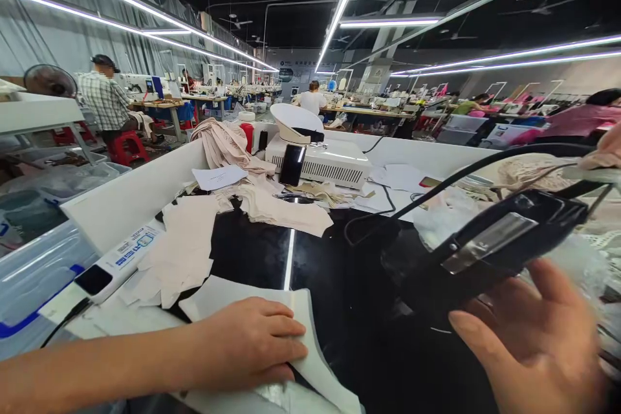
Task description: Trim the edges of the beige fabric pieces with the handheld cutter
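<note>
My left hand (257, 339) lies flat on a pale, curved fabric piece (310, 323) at the front edge of a glossy black work surface (359, 336), its fingers stretched out. On the right, my right hand (538, 336) is blurred, its thumb spread away from the fingers and its palm showing. Just above it is a tilted black tool (504, 249) with a shiny metal plate and a thick black cable. Some fingertips pass behind this tool, so I cannot tell how firmly they touch it. Cream fabric pieces (187, 246) are stacked beyond my left hand.
Behind the work surface stand a white vented box (320, 162) and a phone (292, 165). A white device (119, 262) lies at the left, above a clear plastic bin (43, 278). Clear plastic (446, 213) is heaped at the right. Another hand (606, 149) shows at the right edge.
</note>
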Action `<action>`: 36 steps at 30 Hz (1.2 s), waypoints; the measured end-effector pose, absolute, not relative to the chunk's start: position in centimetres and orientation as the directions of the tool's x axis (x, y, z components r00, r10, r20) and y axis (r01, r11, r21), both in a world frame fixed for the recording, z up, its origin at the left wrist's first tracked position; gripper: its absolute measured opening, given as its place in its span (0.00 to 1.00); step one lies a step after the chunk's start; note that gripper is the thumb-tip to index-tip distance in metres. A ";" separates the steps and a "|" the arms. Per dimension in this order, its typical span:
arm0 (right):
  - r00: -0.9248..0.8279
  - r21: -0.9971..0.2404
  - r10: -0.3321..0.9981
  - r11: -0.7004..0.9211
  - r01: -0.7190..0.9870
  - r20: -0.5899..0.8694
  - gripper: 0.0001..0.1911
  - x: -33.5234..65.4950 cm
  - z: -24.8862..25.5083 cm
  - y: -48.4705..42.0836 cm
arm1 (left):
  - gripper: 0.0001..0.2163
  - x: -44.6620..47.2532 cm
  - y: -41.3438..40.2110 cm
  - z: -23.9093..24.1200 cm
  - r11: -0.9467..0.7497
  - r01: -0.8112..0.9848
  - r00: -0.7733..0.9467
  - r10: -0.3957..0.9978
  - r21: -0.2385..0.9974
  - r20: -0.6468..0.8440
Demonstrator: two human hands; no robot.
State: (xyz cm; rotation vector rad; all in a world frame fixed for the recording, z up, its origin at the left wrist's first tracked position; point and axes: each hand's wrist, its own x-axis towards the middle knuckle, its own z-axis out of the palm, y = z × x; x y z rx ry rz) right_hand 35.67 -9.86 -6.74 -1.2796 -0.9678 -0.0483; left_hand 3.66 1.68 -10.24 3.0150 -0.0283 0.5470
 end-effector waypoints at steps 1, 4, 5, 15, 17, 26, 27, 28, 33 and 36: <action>0.638 -0.804 0.491 0.316 0.504 0.593 0.45 34.8 -5.6 -9.1 | 0.12 3.8 1.5 -10.2 -0.996 -0.036 0.938 -0.008 0.076 0.347; 0.659 -0.860 0.553 0.342 0.379 0.510 0.28 32.2 -3.1 -7.3 | 0.12 4.4 1.4 -10.2 -0.996 -0.009 0.937 0.023 0.090 0.349; 0.666 -0.857 0.541 0.360 0.367 0.513 0.27 31.5 -2.7 -6.7 | 0.12 4.7 1.4 -10.3 -0.996 0.007 0.936 0.038 0.089 0.350; 0.599 -0.783 0.561 0.591 0.193 0.571 0.26 27.2 -3.9 -3.4 | 0.08 6.9 1.3 -10.9 -0.995 0.091 0.910 0.065 -0.043 0.409; 0.620 -0.774 0.551 0.616 0.149 0.558 0.25 26.4 -4.2 -3.0 | 0.08 7.0 1.2 -10.9 -0.995 0.096 0.897 0.068 -0.041 0.437; 0.633 -0.756 0.553 0.650 0.080 0.542 0.20 25.5 -3.8 -2.1 | 0.10 7.6 1.0 -11.2 -0.995 0.099 0.873 0.077 -0.022 0.481; 0.635 -0.757 0.552 0.649 0.081 0.541 0.20 25.5 -3.7 -2.1 | 0.10 7.6 1.0 -11.3 -0.995 0.094 0.875 0.073 -0.021 0.478; 0.639 -0.755 0.548 0.651 0.080 0.540 0.20 25.5 -3.7 -2.0 | 0.10 7.6 1.0 -11.4 -0.996 0.088 0.877 0.068 -0.021 0.475; 0.637 -0.755 0.555 0.653 0.065 0.535 0.19 25.3 -3.7 -1.9 | 0.08 7.5 1.2 -11.6 -0.998 0.052 0.882 0.034 -0.025 0.471; 0.621 -0.748 0.553 0.658 0.083 0.555 0.19 25.2 -3.9 -2.0 | 0.08 7.6 1.3 -11.6 -0.999 0.032 0.878 0.019 -0.018 0.479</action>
